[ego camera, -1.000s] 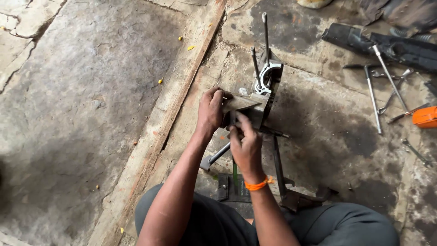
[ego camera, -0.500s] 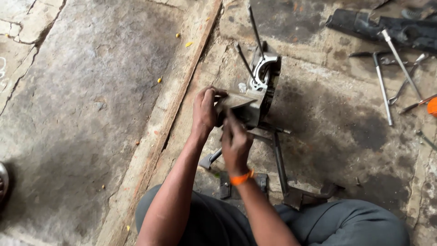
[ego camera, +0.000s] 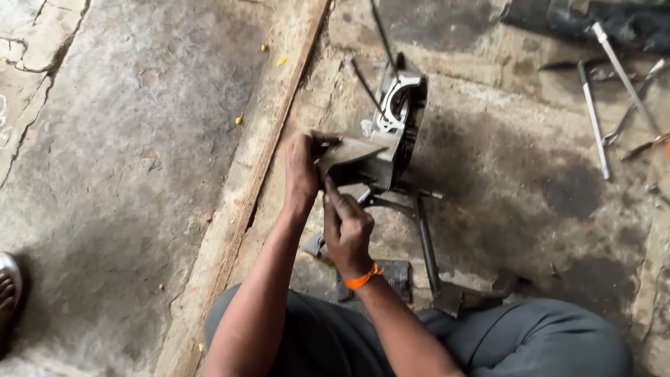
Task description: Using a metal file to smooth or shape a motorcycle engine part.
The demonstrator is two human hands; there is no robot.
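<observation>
Seen from above by a head-worn camera, a person sits on a stained concrete floor (ego camera: 139, 153) with both bare hands working at a grey metal engine casing (ego camera: 394, 126) that stands upright on a dark metal stand (ego camera: 422, 237) just in front of their knees. The left hand (ego camera: 301, 171) grips a flat, wedge-shaped brown piece (ego camera: 349, 152), perhaps worn sheet or gasket material, with its fingers (ego camera: 317, 139) curled over the near edge, holding it against the casing's near face. The right hand (ego camera: 347, 230), with an orange band (ego camera: 363, 278) at the wrist, sits just below and touching the left; its fingers are pressed together and bunched toward the underside of the brown piece, but whether they pinch a small tool or the piece itself cannot be told. Thin rods rise from the top of the casing. A long wooden plank (ego camera: 258, 174) runs diagonally across the floor just left of the hands. Well apart at upper right lie loose hand tools (ego camera: 593, 119), long metal bars and wrenches. At the far left edge part of another person's foot (ego camera: 8, 293) shows. The step in hand looks like working the brown piece along the casing's mating face, either seating or peeling it. The next move seems to call for steady support from the left hand while the right works carefully along the edge, so the thin piece does not tear.
</observation>
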